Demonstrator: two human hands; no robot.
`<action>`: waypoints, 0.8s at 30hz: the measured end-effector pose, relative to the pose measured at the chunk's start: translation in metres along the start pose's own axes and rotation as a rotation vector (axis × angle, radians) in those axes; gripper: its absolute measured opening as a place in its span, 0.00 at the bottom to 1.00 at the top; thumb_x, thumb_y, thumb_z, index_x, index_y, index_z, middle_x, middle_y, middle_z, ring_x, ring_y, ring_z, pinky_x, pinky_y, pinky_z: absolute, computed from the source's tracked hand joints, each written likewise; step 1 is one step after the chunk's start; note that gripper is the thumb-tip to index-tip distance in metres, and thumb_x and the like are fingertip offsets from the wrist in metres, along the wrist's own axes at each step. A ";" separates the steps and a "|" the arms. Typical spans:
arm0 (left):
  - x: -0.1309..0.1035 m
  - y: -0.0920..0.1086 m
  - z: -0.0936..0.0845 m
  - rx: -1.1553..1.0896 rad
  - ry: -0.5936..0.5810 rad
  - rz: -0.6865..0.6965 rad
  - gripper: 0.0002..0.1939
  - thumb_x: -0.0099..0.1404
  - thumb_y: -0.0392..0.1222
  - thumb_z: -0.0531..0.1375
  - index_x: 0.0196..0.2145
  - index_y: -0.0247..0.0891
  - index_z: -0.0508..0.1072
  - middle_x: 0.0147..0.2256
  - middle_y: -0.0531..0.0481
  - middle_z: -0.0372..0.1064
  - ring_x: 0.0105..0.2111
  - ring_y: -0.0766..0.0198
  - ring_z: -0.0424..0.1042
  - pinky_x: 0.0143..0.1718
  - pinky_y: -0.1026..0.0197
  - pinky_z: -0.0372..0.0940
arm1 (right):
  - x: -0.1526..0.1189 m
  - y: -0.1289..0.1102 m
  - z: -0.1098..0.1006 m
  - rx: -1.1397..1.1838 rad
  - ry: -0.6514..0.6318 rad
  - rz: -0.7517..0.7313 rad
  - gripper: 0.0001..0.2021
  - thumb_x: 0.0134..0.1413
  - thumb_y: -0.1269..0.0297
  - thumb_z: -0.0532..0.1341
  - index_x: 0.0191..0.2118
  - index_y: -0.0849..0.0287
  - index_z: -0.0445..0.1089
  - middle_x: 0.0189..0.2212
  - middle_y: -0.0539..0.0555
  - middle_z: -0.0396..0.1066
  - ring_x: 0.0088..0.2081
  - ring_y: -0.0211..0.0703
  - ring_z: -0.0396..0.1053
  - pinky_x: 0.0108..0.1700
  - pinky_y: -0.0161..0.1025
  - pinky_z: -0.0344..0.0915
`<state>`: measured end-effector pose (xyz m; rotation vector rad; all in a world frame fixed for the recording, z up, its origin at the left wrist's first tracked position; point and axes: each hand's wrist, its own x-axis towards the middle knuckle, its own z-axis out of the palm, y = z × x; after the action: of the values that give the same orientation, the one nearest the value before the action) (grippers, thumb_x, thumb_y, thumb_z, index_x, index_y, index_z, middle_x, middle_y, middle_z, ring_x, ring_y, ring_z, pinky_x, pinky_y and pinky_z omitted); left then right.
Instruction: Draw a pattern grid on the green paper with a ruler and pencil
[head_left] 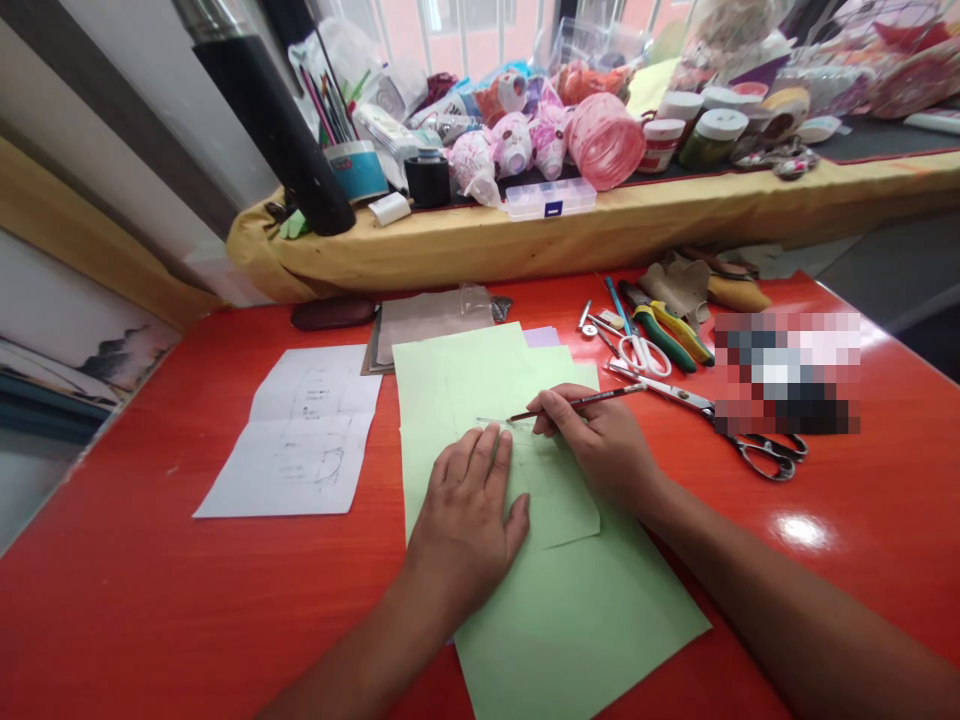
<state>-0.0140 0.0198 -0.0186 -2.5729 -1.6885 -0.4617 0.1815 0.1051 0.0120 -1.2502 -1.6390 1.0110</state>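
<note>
Light green sheets of paper (592, 620) overlap on the red table. My left hand (469, 510) lies flat on the upper green sheet (427, 380), fingers stretched out and holding nothing. To its right, my right hand (592, 435) grips a dark pencil (611, 393), whose tip points left and meets the paper just beyond the left fingertips. Faint pencil lines show on the green paper around both hands. A white sheet with a pencil drawing (300, 430), creased across, rests to the left.
Large scissors (694, 400), white-handled scissors (643, 355) and pliers (671, 335) lie at the right, beside a pixelated patch. A dark case (332, 313) sits at the table's back left. Jars (712, 137) and a black cylinder (270, 130) stand on the yellow-edged ledge (420, 245) behind.
</note>
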 end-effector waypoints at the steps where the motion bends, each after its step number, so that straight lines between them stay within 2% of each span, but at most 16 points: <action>1: 0.000 0.000 0.000 0.000 0.000 -0.002 0.30 0.80 0.44 0.52 0.74 0.31 0.58 0.71 0.35 0.64 0.71 0.43 0.60 0.72 0.38 0.57 | 0.000 0.000 0.000 -0.002 0.001 0.000 0.19 0.75 0.50 0.59 0.36 0.54 0.79 0.29 0.53 0.81 0.33 0.46 0.77 0.40 0.44 0.70; 15: 0.000 -0.001 0.001 0.005 0.014 0.001 0.30 0.80 0.45 0.52 0.74 0.32 0.58 0.71 0.36 0.64 0.71 0.43 0.61 0.71 0.39 0.57 | 0.001 -0.001 -0.001 -0.080 -0.014 -0.046 0.19 0.76 0.51 0.58 0.36 0.55 0.79 0.28 0.51 0.80 0.31 0.44 0.75 0.38 0.41 0.68; 24: 0.000 -0.001 0.001 0.024 0.014 0.009 0.29 0.80 0.45 0.52 0.73 0.31 0.60 0.71 0.36 0.65 0.71 0.43 0.61 0.70 0.39 0.57 | 0.001 -0.003 -0.010 -0.175 -0.016 -0.095 0.20 0.76 0.52 0.57 0.34 0.54 0.79 0.26 0.50 0.79 0.31 0.43 0.77 0.39 0.40 0.67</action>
<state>-0.0145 0.0205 -0.0197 -2.5532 -1.6670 -0.4545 0.1894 0.1065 0.0182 -1.2669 -1.8130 0.8367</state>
